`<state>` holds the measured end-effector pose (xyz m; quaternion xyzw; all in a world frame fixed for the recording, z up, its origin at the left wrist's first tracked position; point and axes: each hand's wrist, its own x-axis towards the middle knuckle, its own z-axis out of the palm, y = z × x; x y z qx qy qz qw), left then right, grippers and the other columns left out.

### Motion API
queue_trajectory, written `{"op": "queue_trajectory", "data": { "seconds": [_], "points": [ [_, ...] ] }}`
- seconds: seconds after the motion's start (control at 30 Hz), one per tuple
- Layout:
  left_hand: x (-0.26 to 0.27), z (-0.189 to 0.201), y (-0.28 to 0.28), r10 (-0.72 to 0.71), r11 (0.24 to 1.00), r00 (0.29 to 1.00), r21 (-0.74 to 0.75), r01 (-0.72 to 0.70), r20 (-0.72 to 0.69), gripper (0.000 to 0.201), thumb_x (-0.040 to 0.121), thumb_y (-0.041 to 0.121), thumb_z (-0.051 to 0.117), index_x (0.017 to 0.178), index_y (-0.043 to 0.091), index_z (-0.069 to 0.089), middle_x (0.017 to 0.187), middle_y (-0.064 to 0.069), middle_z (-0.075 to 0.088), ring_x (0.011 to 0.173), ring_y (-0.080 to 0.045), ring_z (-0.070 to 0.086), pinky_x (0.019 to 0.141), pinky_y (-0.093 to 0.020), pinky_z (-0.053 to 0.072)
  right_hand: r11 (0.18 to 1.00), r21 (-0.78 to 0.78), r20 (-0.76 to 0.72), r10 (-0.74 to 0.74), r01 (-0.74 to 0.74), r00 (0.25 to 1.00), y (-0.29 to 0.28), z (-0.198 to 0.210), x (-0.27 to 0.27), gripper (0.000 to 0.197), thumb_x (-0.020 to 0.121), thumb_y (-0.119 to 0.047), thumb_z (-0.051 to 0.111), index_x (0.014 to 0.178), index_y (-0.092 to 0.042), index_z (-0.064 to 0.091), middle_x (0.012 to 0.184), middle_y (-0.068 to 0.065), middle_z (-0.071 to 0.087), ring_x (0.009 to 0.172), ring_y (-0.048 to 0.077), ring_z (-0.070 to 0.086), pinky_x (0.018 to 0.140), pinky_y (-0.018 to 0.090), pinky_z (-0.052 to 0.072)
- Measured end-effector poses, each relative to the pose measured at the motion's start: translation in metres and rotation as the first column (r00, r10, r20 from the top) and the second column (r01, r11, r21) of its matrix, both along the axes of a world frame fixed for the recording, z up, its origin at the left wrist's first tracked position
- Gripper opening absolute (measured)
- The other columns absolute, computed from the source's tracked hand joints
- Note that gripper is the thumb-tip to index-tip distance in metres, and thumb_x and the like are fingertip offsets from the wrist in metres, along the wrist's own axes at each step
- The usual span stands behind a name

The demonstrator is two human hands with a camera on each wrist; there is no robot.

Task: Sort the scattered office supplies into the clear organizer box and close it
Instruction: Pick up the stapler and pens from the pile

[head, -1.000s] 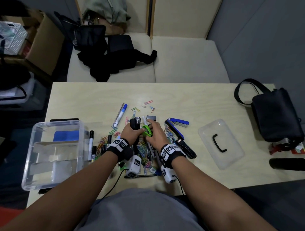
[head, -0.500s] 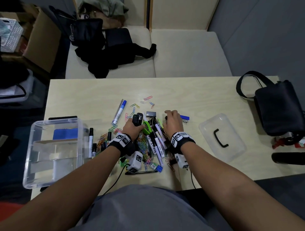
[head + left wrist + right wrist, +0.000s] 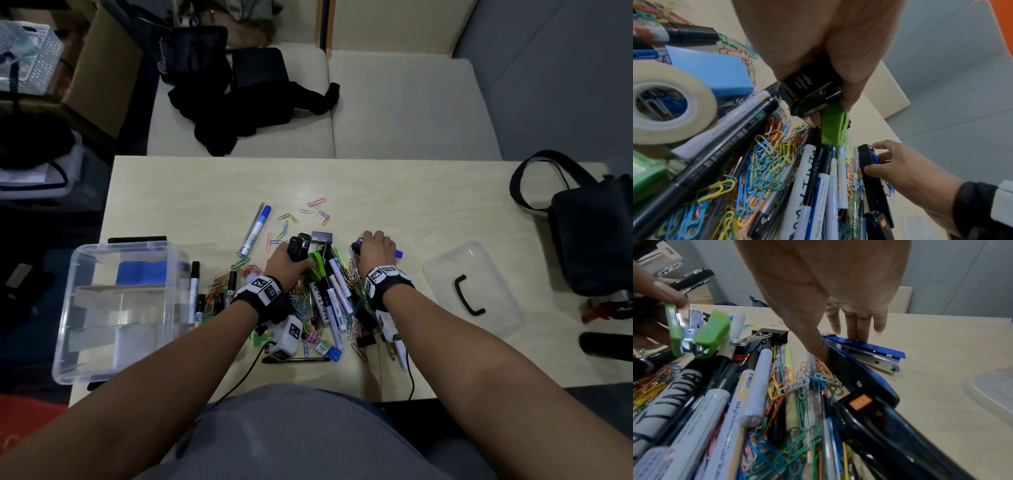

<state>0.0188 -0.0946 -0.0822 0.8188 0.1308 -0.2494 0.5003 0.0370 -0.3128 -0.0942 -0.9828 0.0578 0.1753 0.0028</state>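
Note:
The clear organizer box (image 3: 123,245) stands open at the table's left, a blue pad inside. Its lid (image 3: 445,270) lies at the right. Between them lies a pile of markers (image 3: 337,291) and coloured paper clips (image 3: 764,159). My left hand (image 3: 287,262) (image 3: 828,113) grips a small black stapler (image 3: 296,246) (image 3: 805,84) and a green mini stapler (image 3: 317,265) (image 3: 833,128) (image 3: 713,331) together. My right hand (image 3: 375,245) (image 3: 838,344) (image 3: 877,159) pinches the front of a splayed blue stapler (image 3: 865,347) (image 3: 869,155), thumb on its dark arm.
A tape roll (image 3: 663,104) and blue sticky notes (image 3: 715,71) lie near my left wrist. Black markers (image 3: 194,291) lie beside the box. A binder clip (image 3: 322,237) and a blue-capped pen (image 3: 255,229) lie behind the pile. A black bag (image 3: 596,240) sits far right.
My right hand left the green stapler at the pile's middle and moved right onto the blue stapler. My left hand stayed put, holding the black stapler.

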Motion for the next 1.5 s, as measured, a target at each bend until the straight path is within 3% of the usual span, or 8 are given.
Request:
{"op": "queue_trajectory", "data": {
  "seconds": [0.37, 0.57, 0.73, 0.83, 0.97, 1.1, 1.27, 1.5],
  "points": [
    [0.005, 0.009, -0.001, -0.01, 1.0, 1.0, -0.025, 0.01, 0.013, 0.038, 0.079, 0.037, 0.074, 0.103, 0.015, 0.055, 0.089, -0.006, 0.068, 0.079, -0.025, 0.068, 0.07, -0.039, 0.057, 0.999, 0.044, -0.02, 0.029, -0.028, 0.999, -0.006, 0.01, -0.005, 0.045, 0.087, -0.021, 0.065, 0.129, -0.012, 0.048, 0.126, 0.015, 0.047, 0.116, 0.035, 0.047, 0.094, 0.043, 0.039],
    [0.003, 0.021, 0.003, 0.023, 0.999, 0.998, -0.044, -0.02, 0.058, 0.034, 0.079, 0.04, 0.073, 0.098, 0.021, 0.054, 0.084, -0.004, 0.066, 0.068, -0.023, 0.063, 0.063, -0.034, 0.052, 0.971, 0.238, 0.128, -0.027, -0.004, 0.991, -0.004, 0.042, -0.001, 0.052, 0.082, -0.018, 0.068, 0.13, -0.013, 0.048, 0.124, 0.013, 0.046, 0.115, 0.034, 0.044, 0.095, 0.044, 0.041],
    [0.005, 0.043, 0.008, 0.056, 0.997, 0.99, -0.068, -0.047, 0.126, 0.037, 0.079, 0.04, 0.074, 0.101, 0.017, 0.056, 0.088, -0.003, 0.067, 0.075, -0.02, 0.066, 0.067, -0.033, 0.055, 0.799, 0.585, 0.149, -0.277, 0.141, 0.949, 0.013, 0.066, 0.004, 0.06, 0.074, -0.022, 0.072, 0.13, -0.011, 0.054, 0.118, 0.012, 0.045, 0.113, 0.029, 0.046, 0.1, 0.035, 0.044],
    [0.004, 0.06, 0.012, 0.102, 0.989, 0.983, -0.121, -0.084, 0.152, 0.03, 0.082, 0.033, 0.074, 0.093, 0.012, 0.056, 0.076, -0.005, 0.065, 0.061, -0.022, 0.06, 0.052, -0.027, 0.048, 0.729, 0.672, 0.154, -0.31, 0.13, 0.938, 0.029, 0.08, 0.001, 0.036, 0.077, -0.029, 0.07, 0.107, -0.011, 0.062, 0.104, 0.005, 0.043, 0.096, 0.025, 0.052, 0.086, 0.029, 0.048],
    [0.002, 0.082, 0.024, 0.156, 0.975, 0.964, -0.187, -0.116, 0.215, 0.028, 0.084, 0.022, 0.073, 0.095, 0.005, 0.054, 0.077, -0.011, 0.063, 0.065, -0.028, 0.062, 0.058, -0.033, 0.049, 0.609, 0.785, 0.169, -0.392, 0.117, 0.905, 0.051, 0.099, -0.007, 0.022, 0.079, -0.028, 0.068, 0.086, -0.009, 0.058, 0.098, 0.005, 0.043, 0.079, 0.023, 0.052, 0.074, 0.029, 0.045],
    [-0.001, 0.094, 0.047, 0.182, 0.968, 0.955, -0.216, -0.131, 0.236, 0.027, 0.083, 0.021, 0.073, 0.096, 0.006, 0.055, 0.087, -0.017, 0.067, 0.077, -0.032, 0.07, 0.067, -0.04, 0.055, 0.416, 0.9, 0.091, -0.48, 0.134, 0.873, 0.07, 0.111, -0.017, 0.02, 0.083, -0.026, 0.066, 0.088, -0.01, 0.056, 0.1, 0.008, 0.05, 0.077, 0.019, 0.053, 0.072, 0.03, 0.047],
    [-0.012, 0.108, 0.078, 0.273, 0.949, 0.929, -0.225, -0.219, 0.249, 0.023, 0.084, 0.014, 0.072, 0.097, 0.004, 0.056, 0.078, -0.013, 0.063, 0.06, -0.022, 0.061, 0.057, -0.034, 0.05, 0.246, 0.955, -0.015, -0.52, 0.167, 0.854, 0.094, 0.12, -0.033, 0.018, 0.09, -0.021, 0.061, 0.099, -0.011, 0.049, 0.083, -0.001, 0.056, 0.071, 0.015, 0.055, 0.064, 0.026, 0.049],
    [-0.025, 0.115, 0.138, 0.277, 0.959, 0.932, -0.133, -0.252, 0.232, 0.016, 0.081, 0.009, 0.066, 0.082, 0.01, 0.049, 0.065, -0.012, 0.054, 0.049, -0.022, 0.045, 0.048, -0.028, 0.038, 0.195, 0.974, -0.02, -0.439, 0.117, 0.898, 0.132, 0.124, -0.047, 0.032, 0.087, -0.03, 0.072, 0.099, -0.011, 0.049, 0.085, 0.002, 0.06, 0.074, 0.016, 0.059, 0.079, 0.039, 0.054]
  ]
}}
